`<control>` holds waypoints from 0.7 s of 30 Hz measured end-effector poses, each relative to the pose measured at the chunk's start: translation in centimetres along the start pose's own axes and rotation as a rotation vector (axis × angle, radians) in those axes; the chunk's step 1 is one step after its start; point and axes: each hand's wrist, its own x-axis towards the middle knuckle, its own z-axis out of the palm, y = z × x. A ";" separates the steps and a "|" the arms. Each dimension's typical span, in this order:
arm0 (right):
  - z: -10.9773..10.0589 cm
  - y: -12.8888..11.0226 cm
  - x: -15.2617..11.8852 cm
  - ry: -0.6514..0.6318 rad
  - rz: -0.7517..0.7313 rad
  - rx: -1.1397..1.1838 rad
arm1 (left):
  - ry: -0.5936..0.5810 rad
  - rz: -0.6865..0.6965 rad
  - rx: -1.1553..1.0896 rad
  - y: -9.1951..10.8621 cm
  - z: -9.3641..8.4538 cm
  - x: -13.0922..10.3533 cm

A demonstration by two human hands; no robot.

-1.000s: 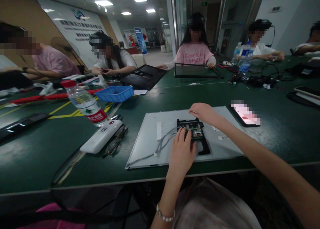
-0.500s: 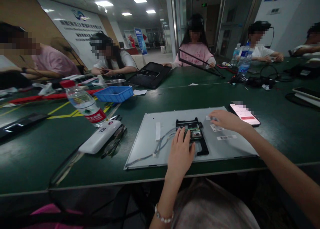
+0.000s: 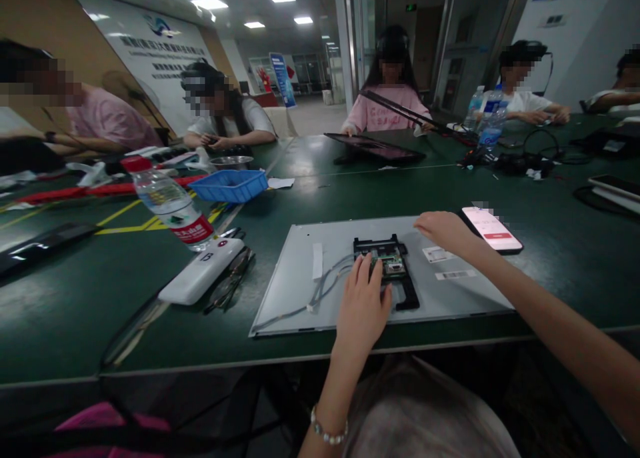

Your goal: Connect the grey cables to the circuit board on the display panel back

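A flat silver panel (image 3: pixel 295 271) lies on the green table in front of me. On it sits a black frame (image 3: pixel 407 288) with a green circuit board (image 3: pixel 394 266), and grey cables (image 3: pixel 320 291) run from it to the panel's lower left corner. My left hand (image 3: pixel 363 298) rests with fingers spread over the left part of the frame and board. Over the panel's far edge, right of the frame, is my right hand (image 3: pixel 443 231), its fingers bent together. Whatever those fingertips may hold is too small to make out. Two labels (image 3: pixel 455 275) show beside it.
A lit phone (image 3: pixel 493 230) lies right of the panel. To the left are a white power bank (image 3: pixel 200 271), glasses (image 3: pixel 230 281), a water bottle (image 3: pixel 175 208) and a blue tray (image 3: pixel 230 186). Across the table a person (image 3: pixel 390 105) handles a dark panel (image 3: pixel 377 148).
My right hand has shifted slightly away from me, toward the panel's far edge. My left hand stays put. The person opposite has moved the dark panel to the right and tilted it.
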 end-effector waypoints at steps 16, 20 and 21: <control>-0.1 -8.6 5.9 0.046 -0.176 0.154 | 0.015 0.011 0.013 -0.1 0.0 0.1; 0.0 -9.5 5.6 0.026 -0.164 0.156 | 0.022 0.017 0.002 -0.1 0.1 0.2; 0.0 -9.6 5.5 0.024 -0.163 0.161 | 0.026 0.020 0.000 -0.1 0.1 0.2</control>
